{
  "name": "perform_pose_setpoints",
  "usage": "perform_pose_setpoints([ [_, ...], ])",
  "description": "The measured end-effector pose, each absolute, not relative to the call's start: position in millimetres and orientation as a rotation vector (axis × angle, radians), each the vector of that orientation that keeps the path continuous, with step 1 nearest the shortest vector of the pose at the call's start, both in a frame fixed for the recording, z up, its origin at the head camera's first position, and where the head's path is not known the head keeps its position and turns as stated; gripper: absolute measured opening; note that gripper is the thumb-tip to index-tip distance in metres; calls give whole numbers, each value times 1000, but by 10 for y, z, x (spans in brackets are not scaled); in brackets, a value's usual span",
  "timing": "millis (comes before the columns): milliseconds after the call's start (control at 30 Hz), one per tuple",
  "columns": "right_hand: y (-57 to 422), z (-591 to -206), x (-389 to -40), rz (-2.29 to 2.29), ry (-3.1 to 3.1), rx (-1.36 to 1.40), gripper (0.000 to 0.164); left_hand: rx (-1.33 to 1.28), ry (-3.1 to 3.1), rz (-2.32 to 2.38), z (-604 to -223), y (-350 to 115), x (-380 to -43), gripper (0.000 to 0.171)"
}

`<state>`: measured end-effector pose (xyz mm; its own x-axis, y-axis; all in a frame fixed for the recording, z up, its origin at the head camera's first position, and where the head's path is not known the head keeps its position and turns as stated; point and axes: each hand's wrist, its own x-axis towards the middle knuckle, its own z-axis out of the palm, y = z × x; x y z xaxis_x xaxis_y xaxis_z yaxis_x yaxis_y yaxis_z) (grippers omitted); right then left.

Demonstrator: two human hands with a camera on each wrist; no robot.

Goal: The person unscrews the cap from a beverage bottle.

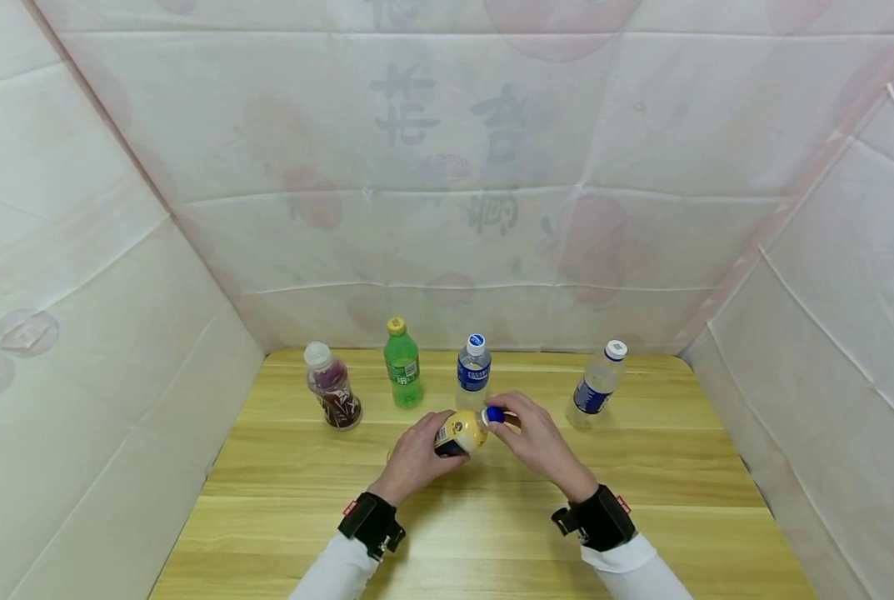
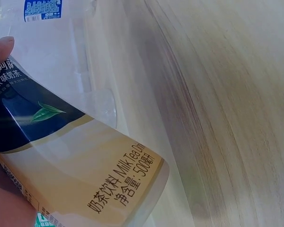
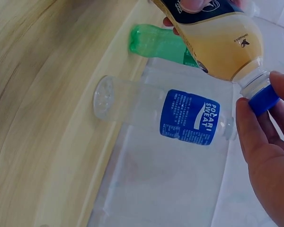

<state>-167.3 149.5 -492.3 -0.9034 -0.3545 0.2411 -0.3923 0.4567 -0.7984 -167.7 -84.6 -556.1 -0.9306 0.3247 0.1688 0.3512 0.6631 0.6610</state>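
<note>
A milk tea bottle (image 1: 463, 432) with a dark blue and cream label is held tilted above the table, its neck toward the right. My left hand (image 1: 417, 454) grips its body; in the left wrist view the label (image 2: 42, 113) fills the lower left. With thumb and fingers my right hand (image 1: 534, 437) pinches the blue cap (image 3: 264, 100) at the neck. The right wrist view has the cap sitting on or right at the bottle mouth; whether it is loose I cannot tell. Just behind the hands stands a clear Pocari Sweat bottle (image 1: 474, 371).
On the wooden table (image 1: 461, 550), a purple-dark bottle (image 1: 334, 387) with a white cap and a green bottle (image 1: 402, 364) with a yellow cap stand at the left. Another clear blue-labelled bottle (image 1: 596, 385) is at the right. Pale cloth walls (image 1: 447, 250) enclose the table.
</note>
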Motion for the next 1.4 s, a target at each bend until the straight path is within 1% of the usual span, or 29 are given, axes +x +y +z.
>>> perform_pose_setpoints([
  [133, 1503, -4926, -1676, 1493, -2653, 693, 38, -572, -2836, -1141, -5557, -846, -1678, 72],
  [300, 1491, -4919, -1671, 1530, -2713, 578, 60, -560, -2839, -1154, -5549, -842, -1687, 72],
  [333, 1485, -4918, -1669, 1518, -2726, 532, 62, -560, -2839, -1154, -5548, -841, -1688, 72],
  [400, 1473, -4917, -1667, 1453, -2745, 452, 60, -562, -2838, -1151, -5547, -837, -1690, 73],
  [500, 1452, -4919, -1674, 1336, -2749, 376, 50, -574, -2830, -1142, -5548, -833, -1690, 72],
  [600, 1439, -4919, -1680, 1268, -2750, 361, 37, -584, -2824, -1137, -5549, -831, -1687, 72],
  [700, 1438, -4919, -1680, 1274, -2745, 377, 31, -584, -2830, -1138, -5549, -833, -1683, 72],
  [1000, 1468, -4907, -1658, 1425, -2703, 517, 32, -568, -2835, -1139, -5549, -842, -1678, 73],
  [1233, 1501, -4929, -1668, 1388, -2675, 662, 32, -579, -2827, -1126, -5564, -847, -1677, 73],
  [1400, 1523, -4938, -1671, 1394, -2652, 692, 32, -567, -2817, -1163, -5569, -864, -1683, 74],
])
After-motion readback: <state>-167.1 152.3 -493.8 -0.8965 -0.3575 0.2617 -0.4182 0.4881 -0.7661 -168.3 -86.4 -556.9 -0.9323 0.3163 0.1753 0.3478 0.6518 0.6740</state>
